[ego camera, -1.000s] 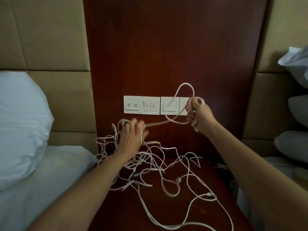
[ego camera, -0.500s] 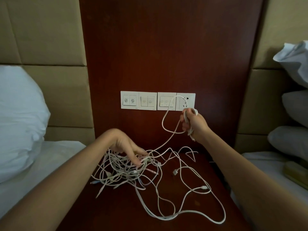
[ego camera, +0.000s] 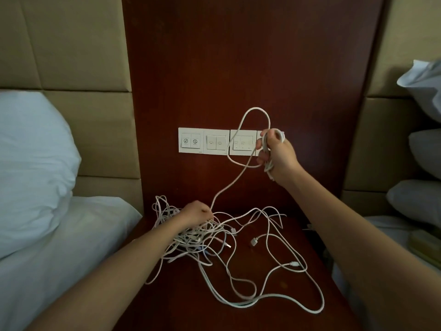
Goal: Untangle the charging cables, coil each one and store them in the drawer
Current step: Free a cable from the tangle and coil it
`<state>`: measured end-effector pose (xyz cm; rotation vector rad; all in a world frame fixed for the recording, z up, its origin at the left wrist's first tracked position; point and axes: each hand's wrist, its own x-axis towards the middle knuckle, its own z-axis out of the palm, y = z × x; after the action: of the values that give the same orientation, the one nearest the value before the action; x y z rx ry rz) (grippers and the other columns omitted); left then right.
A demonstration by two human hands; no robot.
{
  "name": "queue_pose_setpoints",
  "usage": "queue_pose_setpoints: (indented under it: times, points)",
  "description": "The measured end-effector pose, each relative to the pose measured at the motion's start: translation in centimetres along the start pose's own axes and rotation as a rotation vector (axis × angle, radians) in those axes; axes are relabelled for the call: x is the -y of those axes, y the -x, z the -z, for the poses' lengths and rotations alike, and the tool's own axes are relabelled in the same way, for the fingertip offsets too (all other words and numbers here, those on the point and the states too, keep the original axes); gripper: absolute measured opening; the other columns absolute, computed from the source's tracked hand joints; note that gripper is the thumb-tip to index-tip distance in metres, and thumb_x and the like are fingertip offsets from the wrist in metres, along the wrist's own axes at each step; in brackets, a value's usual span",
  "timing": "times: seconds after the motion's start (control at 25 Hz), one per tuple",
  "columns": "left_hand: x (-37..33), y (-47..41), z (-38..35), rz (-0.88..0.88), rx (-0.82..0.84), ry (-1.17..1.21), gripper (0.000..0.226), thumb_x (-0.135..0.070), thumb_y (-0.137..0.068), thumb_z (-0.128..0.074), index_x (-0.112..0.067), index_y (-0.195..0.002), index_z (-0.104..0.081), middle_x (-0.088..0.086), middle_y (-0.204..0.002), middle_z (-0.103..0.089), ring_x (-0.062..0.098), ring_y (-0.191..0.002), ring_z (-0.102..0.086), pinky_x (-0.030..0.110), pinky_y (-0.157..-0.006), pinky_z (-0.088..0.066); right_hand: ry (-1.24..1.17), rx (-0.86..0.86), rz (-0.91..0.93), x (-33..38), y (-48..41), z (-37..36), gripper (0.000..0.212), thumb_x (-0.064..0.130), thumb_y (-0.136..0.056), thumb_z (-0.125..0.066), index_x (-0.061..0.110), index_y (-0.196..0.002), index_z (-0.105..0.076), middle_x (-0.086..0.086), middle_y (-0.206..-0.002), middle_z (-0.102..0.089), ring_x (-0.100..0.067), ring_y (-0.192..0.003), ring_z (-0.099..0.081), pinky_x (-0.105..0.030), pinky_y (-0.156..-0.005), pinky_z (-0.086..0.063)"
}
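Note:
A tangle of white charging cables [ego camera: 200, 237] lies on the dark wooden nightstand [ego camera: 238, 314], with loose loops spreading to the right and front. My left hand [ego camera: 194, 215] rests low on the tangle with its fingers curled into the strands. Raised in front of the wall switches, my right hand [ego camera: 276, 152] grips a small coil of one white cable [ego camera: 238, 180]. That cable loops above the fist and runs taut down to my left hand. No drawer is visible.
A white switch panel [ego camera: 205, 141] sits on the dark wood wall panel behind. A white pillow [ego camera: 31, 163] and bed sheet lie at the left. More pillows [ego camera: 420, 201] are stacked at the right, beside a yellowish object [ego camera: 427, 244].
My right hand has risen with its coil, pulling the cable taut and forming a loop above the fist. My left hand stays down on the tangle, now curled tighter into it.

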<state>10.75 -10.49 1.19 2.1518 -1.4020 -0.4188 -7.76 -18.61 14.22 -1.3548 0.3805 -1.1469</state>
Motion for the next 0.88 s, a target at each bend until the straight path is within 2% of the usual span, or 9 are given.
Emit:
queue_pose_setpoints:
  times: [0.08, 0.16, 0.24, 0.28, 0.36, 0.48, 0.56, 0.68, 0.88]
  points:
    - [-0.7, 0.1, 1.5, -0.002, -0.214, -0.03, 0.023, -0.027, -0.095, -0.054, -0.013, -0.093, -0.072, 0.0, -0.074, -0.065, 0.014, -0.068, -0.058, 0.023, -0.061, -0.042, 0.066, -0.039, 0.021, 0.1, -0.2, 0.8, 0.027, 0.019, -0.101, -0.036, 0.016, -0.079, -0.051, -0.002, -0.063, -0.05, -0.006, -0.036, -0.032, -0.024, -0.045, -0.028]
    - [-2.3, 0.3, 3.8, -0.086, -0.489, -0.239, 0.023, -0.028, -0.095, -0.053, -0.018, -0.086, -0.071, 0.0, -0.083, -0.066, 0.016, -0.077, -0.058, 0.027, -0.073, -0.042, 0.152, -0.053, -0.055, -0.8, 0.0, 1.4, 0.026, 0.019, -0.101, -0.036, 0.016, -0.081, -0.052, -0.004, -0.063, -0.047, -0.008, -0.038, -0.033, -0.026, -0.046, -0.027]
    - [-4.0, 0.2, 6.5, -0.133, -0.693, -0.078, 0.023, -0.02, -0.096, -0.051, -0.015, -0.082, -0.068, 0.0, -0.082, -0.064, 0.011, -0.062, -0.053, 0.019, -0.058, -0.039, 0.273, -0.03, -0.228, -2.2, 0.7, 2.0, 0.025, 0.019, -0.101, -0.035, 0.012, -0.084, -0.052, -0.004, -0.064, -0.048, -0.011, -0.046, -0.034, -0.026, -0.048, -0.029]
    - [-4.8, -0.1, 7.9, -0.117, -0.746, 0.093, 0.023, -0.017, -0.097, -0.049, -0.01, -0.085, -0.068, 0.0, -0.076, -0.063, 0.008, -0.05, -0.048, 0.016, -0.047, -0.035, 0.338, 0.003, -0.315, -2.9, 1.1, 2.2, 0.025, 0.018, -0.101, -0.035, 0.009, -0.083, -0.051, -0.005, -0.062, -0.049, -0.012, -0.046, -0.035, -0.026, -0.048, -0.03]
    - [-6.1, -0.6, 10.1, -0.076, -0.808, 0.316, 0.025, -0.015, -0.096, -0.047, -0.002, -0.088, -0.067, -0.001, -0.066, -0.057, 0.004, -0.037, -0.047, 0.011, -0.038, -0.031, 0.452, 0.116, -0.404, -4.0, 1.5, 2.3, 0.029, 0.015, -0.1, -0.036, 0.004, -0.077, -0.05, -0.004, -0.055, -0.05, -0.011, -0.039, -0.038, -0.023, -0.043, -0.031]
    - [-6.7, -0.8, 11.7, -0.124, -0.848, 0.358, 0.023, -0.011, -0.096, -0.044, -0.006, -0.085, -0.064, 0.002, -0.065, -0.058, 0.003, -0.041, -0.049, 0.016, -0.042, -0.038, 0.402, 0.282, -0.337, -4.2, 1.5, 1.4, 0.025, 0.018, -0.1, -0.037, 0.003, -0.088, -0.053, -0.006, -0.061, -0.047, -0.01, -0.039, -0.037, -0.024, -0.044, -0.03]
    - [-6.5, -0.4, 12.0, -0.176, -0.745, 0.245, 0.024, -0.006, -0.096, -0.042, -0.006, -0.083, -0.062, 0.008, -0.073, -0.064, 0.007, -0.049, -0.052, 0.014, -0.041, -0.039, 0.301, 0.308, -0.274, -3.6, 1.1, 0.1, 0.02, 0.018, -0.1, -0.042, 0.003, -0.095, -0.053, -0.005, -0.063, -0.049, -0.009, -0.041, -0.038, -0.023, -0.043, -0.031]
    - [-6.1, -0.2, 13.1, -0.229, -0.77, 0.455, 0.023, -0.005, -0.096, -0.041, -0.007, -0.085, -0.06, 0.004, -0.07, -0.061, 0.004, -0.05, -0.054, 0.013, -0.047, -0.043, 0.299, 0.296, -0.244, -3.2, 0.6, -1.3, 0.02, 0.017, -0.097, -0.05, 0.005, -0.082, -0.053, -0.006, -0.064, -0.05, -0.009, -0.04, -0.039, -0.022, -0.043, -0.032]
    - [-7.6, 1.6, 12.5, -0.331, -0.501, 0.565, 0.023, -0.008, -0.1, -0.039, -0.004, -0.088, -0.059, 0.007, -0.074, -0.059, 0.009, -0.06, -0.059, 0.017, -0.056, -0.049, 0.362, 0.36, -0.253, -4.5, 0.8, -3.3, 0.024, 0.015, -0.094, -0.054, 0.007, -0.072, -0.051, -0.005, -0.06, -0.049, -0.012, -0.044, -0.037, -0.024, -0.045, -0.03]
